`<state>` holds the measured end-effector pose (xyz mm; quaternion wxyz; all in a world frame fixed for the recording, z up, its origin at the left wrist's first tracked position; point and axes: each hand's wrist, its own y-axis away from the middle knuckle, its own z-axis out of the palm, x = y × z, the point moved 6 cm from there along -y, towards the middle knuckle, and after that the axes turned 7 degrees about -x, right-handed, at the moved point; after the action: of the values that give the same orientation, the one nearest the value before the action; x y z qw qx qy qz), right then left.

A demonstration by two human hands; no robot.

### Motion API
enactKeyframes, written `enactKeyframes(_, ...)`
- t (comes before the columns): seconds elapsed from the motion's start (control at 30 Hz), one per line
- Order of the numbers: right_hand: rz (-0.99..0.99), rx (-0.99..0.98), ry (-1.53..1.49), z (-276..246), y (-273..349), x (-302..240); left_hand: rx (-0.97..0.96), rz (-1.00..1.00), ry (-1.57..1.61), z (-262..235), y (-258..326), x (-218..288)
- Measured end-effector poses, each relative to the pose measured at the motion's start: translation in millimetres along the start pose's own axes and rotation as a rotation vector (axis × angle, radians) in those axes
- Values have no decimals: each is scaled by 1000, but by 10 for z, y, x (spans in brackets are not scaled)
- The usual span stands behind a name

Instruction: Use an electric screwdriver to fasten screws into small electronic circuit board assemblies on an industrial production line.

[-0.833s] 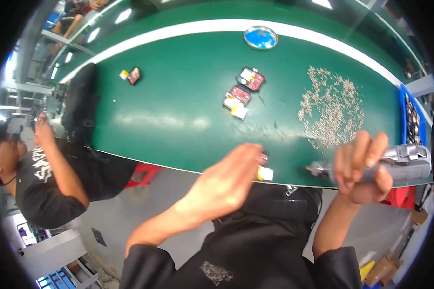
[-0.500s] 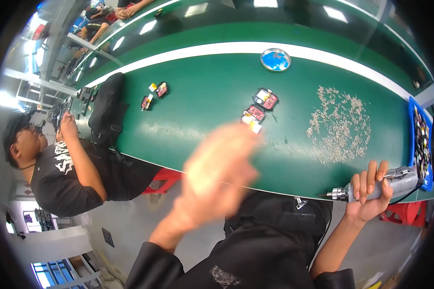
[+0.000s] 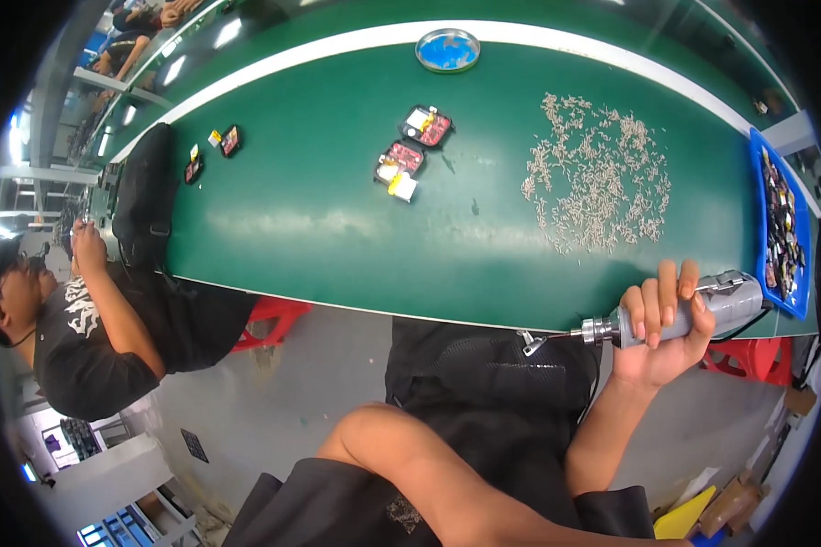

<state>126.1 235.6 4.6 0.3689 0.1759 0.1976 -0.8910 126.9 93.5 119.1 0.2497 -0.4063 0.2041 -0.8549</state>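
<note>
My right hand (image 3: 657, 342) is wrapped round a grey electric screwdriver (image 3: 737, 305) at the bench's front edge. Its metal nose and thin bit point left, over my dark clothing. Bent across my body, my left forearm (image 3: 447, 479) runs out at the lower right edge, so the left hand is hidden from view. Two black cases with red circuit boards, a farther one (image 3: 427, 126) and a nearer one (image 3: 399, 164), lie mid-bench; white and yellow parts show on them. Many small screws (image 3: 602, 182) are scattered on the green bench, beyond the screwdriver.
A blue bin (image 3: 800, 228) full of small dark parts stands at the right. A round dish (image 3: 448, 51) with a blue inside sits at the far edge. Two small units (image 3: 229, 140) and a black bag (image 3: 144, 196) are leftward, where a co-worker (image 3: 87, 328) sits.
My left hand has left the area over the bench front, and the forearm has swung across my body out of view. My right hand still grips the screwdriver. The view has shifted.
</note>
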Motion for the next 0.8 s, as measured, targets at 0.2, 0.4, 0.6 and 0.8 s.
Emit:
enactKeyframes(0.2, 11, 35, -16, -13, 2, -19, 42, -9, 201, 802, 64, -667)
enactKeyframes(0.4, 34, 5, -19, 21, -5, 27, -83, -41, 538, 189, -244, 362)
enactKeyframes(0.6, 42, -32, -44, 31, 5, 32, -263, -313, 13, -756, -289, 334)
enactKeyframes(0.8, 13, -70, -66, -44, 42, -55, 89, -446, -1527, -1794, -523, 492)
